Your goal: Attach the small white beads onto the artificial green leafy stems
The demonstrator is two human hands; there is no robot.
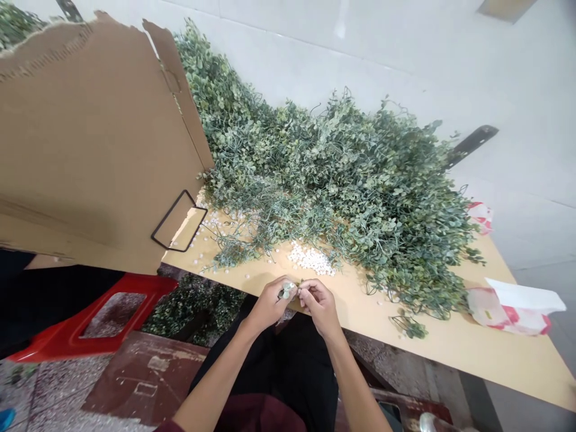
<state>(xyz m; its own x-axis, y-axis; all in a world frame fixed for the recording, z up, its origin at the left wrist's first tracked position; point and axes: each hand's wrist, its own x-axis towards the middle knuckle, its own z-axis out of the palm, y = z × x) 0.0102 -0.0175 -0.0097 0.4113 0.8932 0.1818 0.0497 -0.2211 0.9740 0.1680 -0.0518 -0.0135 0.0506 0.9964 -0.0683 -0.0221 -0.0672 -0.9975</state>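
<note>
Leafy sprig (287, 291), one, in left hand (275, 299), one right hand (318, 303) close beside.

Both hands meet near white pieces (311, 259) and greenery (342, 168).

The tabletop (360, 309) is brightly and fairly evenly lit by a source that is not shown, and a pale streak of glare is thrown on the tiled surface (405, 54), while the small white pieces (312, 258) are nearly washed out. Soft shading is cast across the cardboard (99, 132), and deeper shadow is held beneath the tabletop. Shapes are stretched and tilted toward the edges by wide-angle distortion, fine detail in the foliage (360, 174) is smeared, and the outer corners are left soft.
</note>
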